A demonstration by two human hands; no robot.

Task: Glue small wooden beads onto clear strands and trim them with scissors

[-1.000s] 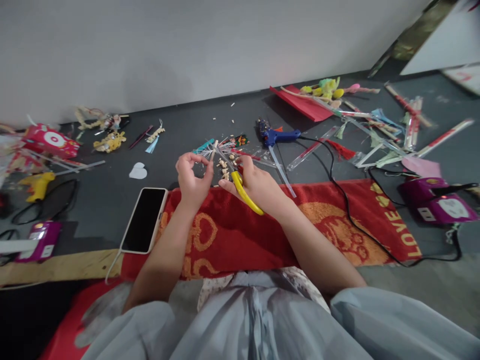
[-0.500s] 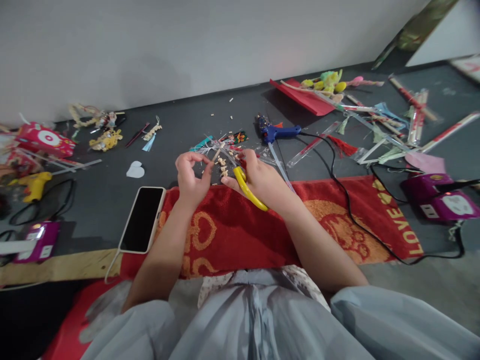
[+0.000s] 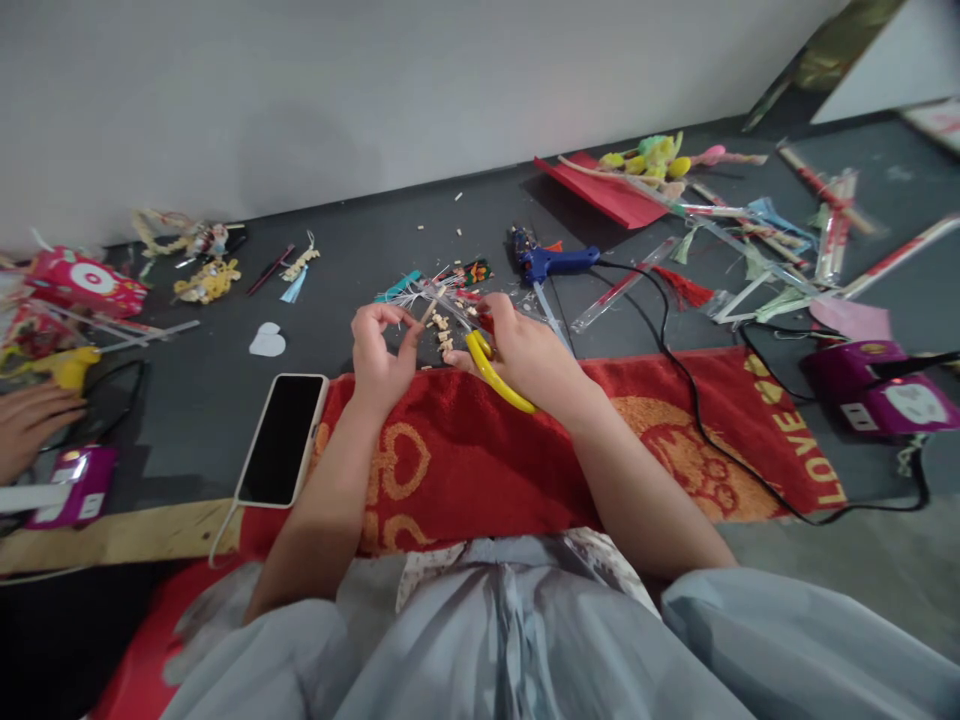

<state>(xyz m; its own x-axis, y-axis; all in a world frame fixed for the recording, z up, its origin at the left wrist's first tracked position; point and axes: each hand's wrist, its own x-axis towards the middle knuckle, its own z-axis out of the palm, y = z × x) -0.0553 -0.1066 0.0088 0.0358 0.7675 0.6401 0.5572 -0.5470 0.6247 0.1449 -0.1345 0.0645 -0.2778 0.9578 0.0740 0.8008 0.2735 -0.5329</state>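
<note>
My left hand (image 3: 385,352) pinches a thin wooden stick (image 3: 433,304) between thumb and fingertips. My right hand (image 3: 525,350) is wrapped round a pair of yellow-handled cutters (image 3: 495,378), one curved handle showing below the palm. Their jaws point left toward the stick; whether they touch it I cannot make out. Small pale wooden pieces (image 3: 443,334) lie in a cluster between my hands. Just beyond are white strands and a teal strip (image 3: 403,286). Both forearms rest over a red towel (image 3: 480,450).
A blue glue gun (image 3: 559,262) lies beyond my right hand, its black cord crossing the towel. A phone (image 3: 283,440) is on the left. Purple power blocks (image 3: 870,390) sit at both ends. Another person's hand (image 3: 34,425) is at the far left by a yellow glue gun (image 3: 71,368).
Another person's hand has come into view at the far left, by the yellow glue gun. My own hands keep almost the same pose; the view has shifted slightly.
</note>
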